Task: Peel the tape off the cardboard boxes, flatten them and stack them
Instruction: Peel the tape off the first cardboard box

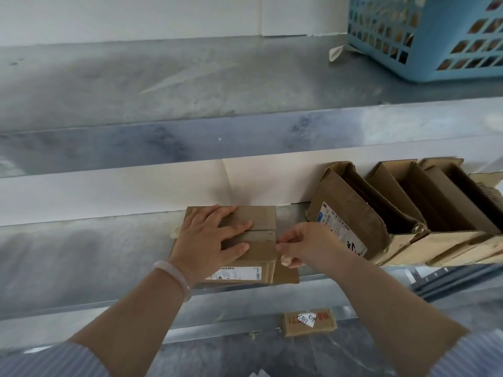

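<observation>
A small taped cardboard box (261,219) sits on the middle metal shelf (89,254), with a white label on its near side. My left hand (212,238) lies flat on its top, fingers spread. My right hand (302,246) is at the box's right edge, its fingertips pinching the end of the tape strip (261,236) that runs across the top. To the right stand several open, empty cardboard boxes (351,213), tipped on their sides and leaning against each other.
A blue plastic basket (424,36) stands on the upper shelf at the back right, a scrap of tape (335,52) beside it. A small cardboard piece with white paper notes (310,321) lies on the lower level. A white wall backs the shelves.
</observation>
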The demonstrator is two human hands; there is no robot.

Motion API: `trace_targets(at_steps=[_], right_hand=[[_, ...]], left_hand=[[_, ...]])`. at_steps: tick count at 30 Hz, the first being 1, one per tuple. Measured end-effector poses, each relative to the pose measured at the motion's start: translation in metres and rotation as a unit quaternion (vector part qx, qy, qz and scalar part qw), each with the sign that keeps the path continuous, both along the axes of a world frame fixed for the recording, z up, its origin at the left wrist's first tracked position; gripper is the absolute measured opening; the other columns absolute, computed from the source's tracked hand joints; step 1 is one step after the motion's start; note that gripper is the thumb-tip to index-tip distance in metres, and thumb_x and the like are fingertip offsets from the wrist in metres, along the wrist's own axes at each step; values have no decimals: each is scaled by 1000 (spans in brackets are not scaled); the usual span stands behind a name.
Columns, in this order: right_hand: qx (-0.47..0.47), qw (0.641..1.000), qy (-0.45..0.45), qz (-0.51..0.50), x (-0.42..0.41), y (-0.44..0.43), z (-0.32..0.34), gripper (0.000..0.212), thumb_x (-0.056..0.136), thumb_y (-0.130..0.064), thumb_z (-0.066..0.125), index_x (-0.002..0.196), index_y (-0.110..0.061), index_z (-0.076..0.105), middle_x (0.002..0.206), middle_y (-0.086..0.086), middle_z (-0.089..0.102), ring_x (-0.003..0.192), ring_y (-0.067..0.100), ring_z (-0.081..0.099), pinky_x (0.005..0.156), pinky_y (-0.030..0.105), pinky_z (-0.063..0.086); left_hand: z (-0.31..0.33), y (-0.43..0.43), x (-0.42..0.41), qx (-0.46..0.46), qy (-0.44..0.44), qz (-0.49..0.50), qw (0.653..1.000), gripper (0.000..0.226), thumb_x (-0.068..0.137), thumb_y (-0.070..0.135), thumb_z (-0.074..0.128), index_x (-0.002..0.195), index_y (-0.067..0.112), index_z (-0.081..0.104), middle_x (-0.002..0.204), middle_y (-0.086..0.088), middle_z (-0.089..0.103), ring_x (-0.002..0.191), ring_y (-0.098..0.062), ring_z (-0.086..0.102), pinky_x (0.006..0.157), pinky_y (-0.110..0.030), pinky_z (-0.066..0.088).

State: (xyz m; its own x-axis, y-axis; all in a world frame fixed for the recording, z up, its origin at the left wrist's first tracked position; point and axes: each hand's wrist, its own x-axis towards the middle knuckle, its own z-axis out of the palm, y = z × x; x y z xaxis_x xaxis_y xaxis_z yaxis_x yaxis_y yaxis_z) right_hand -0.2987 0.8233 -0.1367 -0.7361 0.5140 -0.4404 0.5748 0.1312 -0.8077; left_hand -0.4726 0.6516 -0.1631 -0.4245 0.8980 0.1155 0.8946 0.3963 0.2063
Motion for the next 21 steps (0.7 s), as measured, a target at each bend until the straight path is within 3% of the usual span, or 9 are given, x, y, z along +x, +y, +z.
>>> trace_targets(at_steps=[2, 5, 8, 14, 17, 21], right_hand=[[62, 997, -22, 33, -3, 1, 1, 6, 86, -19, 71, 84, -24, 69, 75, -3, 73, 69, 10, 71, 58, 18, 55], [243, 963, -49, 105, -7, 1, -2, 14, 93, -25, 59, 82, -34, 58, 78, -12, 64, 70, 2, 60, 54, 10, 40], [308, 945, -34, 108, -9, 4, -4, 21, 97, -23, 53, 80, -35, 50, 78, -12, 58, 70, 3, 56, 55, 13, 36], [301, 952, 5, 51, -10, 20, -3, 14, 96, -20, 55, 87, -30, 56, 80, -12, 59, 72, 3, 57, 54, 10, 35], [190, 978, 45, -74, -13, 28, -2, 7, 97, -19, 54, 93, -24, 57, 88, -4, 63, 79, 9, 63, 58, 16, 48], [13, 987, 80, -138, -13, 38, 5, 4, 92, -19, 64, 96, -19, 64, 92, 2, 69, 78, 12, 70, 54, 17, 54]], left_hand=[[-1, -1, 0, 4, 6, -2, 1000, 52, 82, 77, 25, 129, 64, 41, 148, 18, 34, 134, -14, 24, 115, -40, 17], [-2, -1, -1, 4, 6, -4, 1000, 50, 82, 77, 25, 128, 65, 40, 148, 18, 34, 134, -14, 24, 115, -40, 17], [-3, -2, -1, 2, -1, -6, 1000, 50, 82, 78, 24, 128, 66, 39, 149, 19, 33, 136, -14, 22, 115, -39, 14], [-1, -3, -1, 0, -2, -11, 1000, 50, 83, 76, 24, 128, 64, 41, 150, 17, 33, 137, -16, 24, 116, -43, 16], [0, -3, 0, 0, -4, -13, 1000, 51, 83, 76, 24, 128, 63, 43, 150, 16, 34, 137, -16, 25, 116, -44, 17], [1, -3, -1, -4, -5, -17, 1000, 50, 84, 75, 24, 128, 62, 43, 150, 16, 34, 138, -17, 26, 115, -46, 18]])
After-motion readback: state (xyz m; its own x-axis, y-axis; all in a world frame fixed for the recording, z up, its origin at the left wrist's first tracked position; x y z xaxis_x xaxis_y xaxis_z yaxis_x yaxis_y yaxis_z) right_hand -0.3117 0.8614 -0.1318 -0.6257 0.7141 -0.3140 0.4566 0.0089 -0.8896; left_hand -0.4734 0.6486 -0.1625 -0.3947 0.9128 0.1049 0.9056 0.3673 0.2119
